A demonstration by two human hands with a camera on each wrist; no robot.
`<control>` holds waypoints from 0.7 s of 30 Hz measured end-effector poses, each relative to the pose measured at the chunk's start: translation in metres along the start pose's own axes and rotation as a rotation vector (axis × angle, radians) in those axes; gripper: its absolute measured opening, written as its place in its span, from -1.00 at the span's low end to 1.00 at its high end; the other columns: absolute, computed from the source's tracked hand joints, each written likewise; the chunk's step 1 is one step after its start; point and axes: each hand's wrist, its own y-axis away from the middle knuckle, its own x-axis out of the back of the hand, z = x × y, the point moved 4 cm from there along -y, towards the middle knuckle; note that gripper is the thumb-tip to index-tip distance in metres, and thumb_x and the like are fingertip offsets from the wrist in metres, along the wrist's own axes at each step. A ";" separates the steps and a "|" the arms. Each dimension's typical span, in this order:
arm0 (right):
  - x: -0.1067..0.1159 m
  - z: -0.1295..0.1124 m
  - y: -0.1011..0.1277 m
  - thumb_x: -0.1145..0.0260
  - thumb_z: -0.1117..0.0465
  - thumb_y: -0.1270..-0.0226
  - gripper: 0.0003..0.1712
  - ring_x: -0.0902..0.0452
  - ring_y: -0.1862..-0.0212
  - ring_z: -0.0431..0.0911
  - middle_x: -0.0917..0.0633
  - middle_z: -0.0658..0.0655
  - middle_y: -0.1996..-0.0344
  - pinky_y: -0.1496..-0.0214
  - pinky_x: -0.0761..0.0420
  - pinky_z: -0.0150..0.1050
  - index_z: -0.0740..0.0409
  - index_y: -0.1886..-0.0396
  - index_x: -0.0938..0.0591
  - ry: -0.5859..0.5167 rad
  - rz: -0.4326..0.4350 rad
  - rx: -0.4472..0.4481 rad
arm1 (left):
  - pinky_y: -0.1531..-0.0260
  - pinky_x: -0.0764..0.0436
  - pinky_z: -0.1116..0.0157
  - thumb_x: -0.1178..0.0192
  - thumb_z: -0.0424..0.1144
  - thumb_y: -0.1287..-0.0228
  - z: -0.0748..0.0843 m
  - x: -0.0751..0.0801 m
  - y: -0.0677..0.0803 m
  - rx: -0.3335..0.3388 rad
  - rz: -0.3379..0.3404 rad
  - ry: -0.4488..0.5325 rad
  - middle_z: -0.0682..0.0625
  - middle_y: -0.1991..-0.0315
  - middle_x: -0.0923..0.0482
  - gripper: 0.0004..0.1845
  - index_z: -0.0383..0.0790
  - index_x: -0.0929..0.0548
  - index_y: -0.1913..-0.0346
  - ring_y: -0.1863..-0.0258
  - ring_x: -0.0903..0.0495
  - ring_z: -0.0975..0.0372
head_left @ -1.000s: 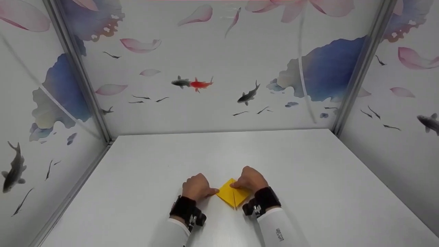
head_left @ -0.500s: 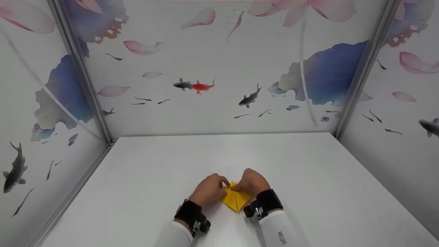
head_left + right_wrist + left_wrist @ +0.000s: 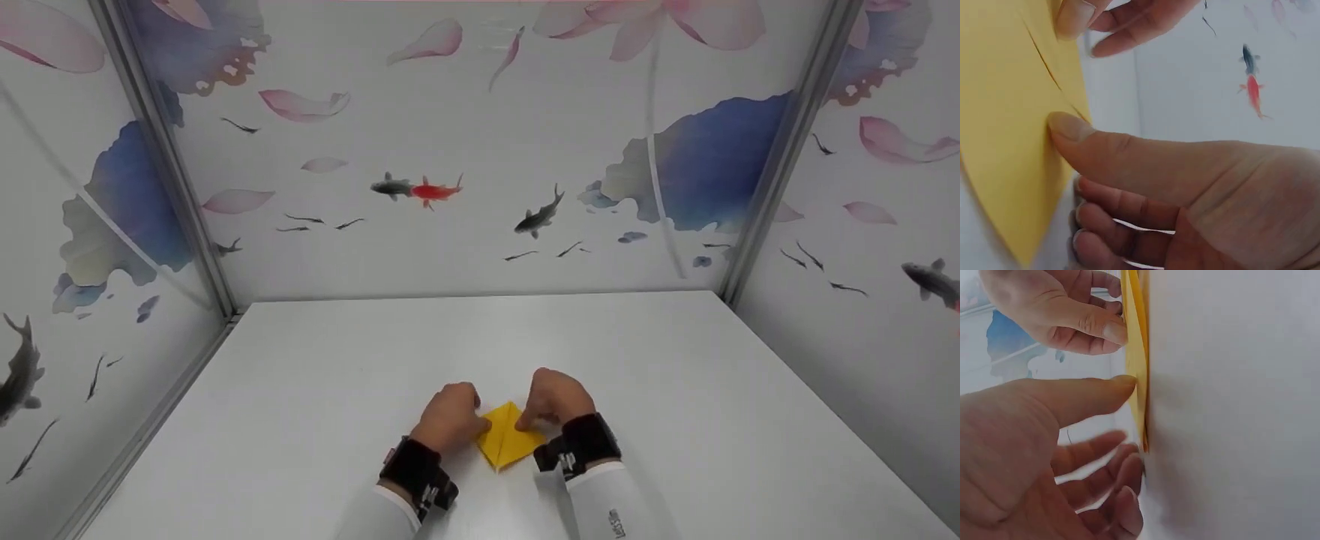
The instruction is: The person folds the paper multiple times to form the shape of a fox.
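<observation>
A small yellow folded paper, diamond-shaped with a crease running down its face, lies on the white table between both hands. At its left corner, my left hand holds it with the thumb on the upper face. In the left wrist view that thumb touches the paper, while the fingers curl below near the edge. My right hand grips the right side. The right wrist view shows its thumb pressing the paper close to a slit between folded layers, the other fingers curled by the paper's edge.
The white table is bounded by a back wall and side walls printed with fish, petals and blue leaves. Black straps with small cameras sit on the left wrist and right wrist.
My left hand has moved right from the outer corner, over to the paper's top, then back to its left side. The paper has turned slightly and slid toward me; the right thumb has shifted down.
</observation>
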 end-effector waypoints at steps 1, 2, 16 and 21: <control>0.000 -0.002 0.002 -0.76 0.09 -0.12 -0.67 -0.39 0.47 -0.08 -0.48 0.03 0.60 0.41 -0.38 -0.27 0.17 0.37 -0.78 0.000 0.001 -0.009 | 0.01 -0.75 0.06 -0.50 -0.23 -0.33 0.000 0.001 0.001 0.012 0.011 -0.007 -0.11 0.21 -0.74 -0.72 -0.35 -0.74 0.05 0.26 -0.61 0.11; 0.000 -0.004 0.004 -0.77 0.11 -0.11 -0.66 -0.39 0.46 -0.08 -0.49 0.04 0.59 0.41 -0.39 -0.27 0.18 0.35 -0.76 0.000 0.002 -0.017 | 0.07 -0.76 0.08 -0.50 -0.24 -0.32 0.001 0.001 0.001 0.025 0.021 -0.010 -0.10 0.28 -0.73 -0.75 -0.36 -0.74 0.12 0.32 -0.61 0.11; -0.002 -0.012 0.007 -0.74 0.08 -0.16 -0.56 -0.61 0.23 0.01 -0.71 0.13 0.30 0.10 -0.70 -0.17 0.21 0.09 -0.77 0.009 0.009 -0.027 | 0.34 -0.58 0.27 -0.53 -0.17 -0.30 -0.014 0.007 -0.003 0.089 0.002 0.094 -0.03 0.42 -0.62 -0.75 -0.26 -0.69 0.30 0.41 -0.54 0.14; -0.005 -0.012 0.008 -0.73 0.06 -0.18 -0.55 -0.47 0.31 -0.03 -0.53 0.07 0.42 0.25 -0.46 -0.23 0.19 0.11 -0.72 -0.013 0.016 -0.039 | 0.37 -0.52 0.32 -0.52 -0.14 -0.31 -0.019 0.007 -0.004 0.112 -0.005 0.147 -0.01 0.43 -0.57 -0.73 -0.21 -0.65 0.33 0.41 -0.53 0.16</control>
